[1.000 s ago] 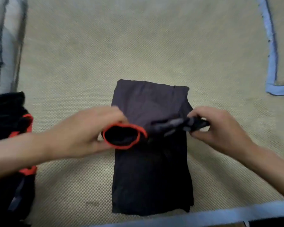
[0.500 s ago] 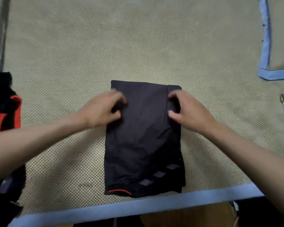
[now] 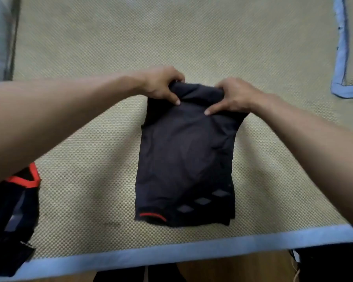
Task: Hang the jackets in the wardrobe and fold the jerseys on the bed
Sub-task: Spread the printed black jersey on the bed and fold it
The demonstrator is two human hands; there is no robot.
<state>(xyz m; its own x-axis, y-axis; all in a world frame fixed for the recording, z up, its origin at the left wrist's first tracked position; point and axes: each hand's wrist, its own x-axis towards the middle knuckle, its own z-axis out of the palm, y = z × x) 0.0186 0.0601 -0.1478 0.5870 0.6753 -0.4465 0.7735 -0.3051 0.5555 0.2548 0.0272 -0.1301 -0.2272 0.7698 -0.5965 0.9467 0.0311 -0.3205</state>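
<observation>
Both hands are on the far edge of the dark navy folded jersey with the red trim (image 3: pixel 184 157), which lies on the beige woven bed mat with the blue border (image 3: pixel 86 139), close to its near edge. The left hand (image 3: pixel 161 84) has its fingers (image 3: pixel 176 101) closed on the top left corner, the cloth bunched under the thumb. The right hand (image 3: pixel 232 95) is pinching the top right corner the same way.

The risk now, I'd say, is uneven pull. If one corner comes over ahead of the other, the fold lands skewed. The fabric looks thin and slippery, so the tucked layers underneath could slide out sideways. The bottom hem sits near the mat's blue edge, so a drag toward the body might tip it off. The second black garment with red piping (image 3: pixel 14 216) lies well apart at the left, no threat.
</observation>
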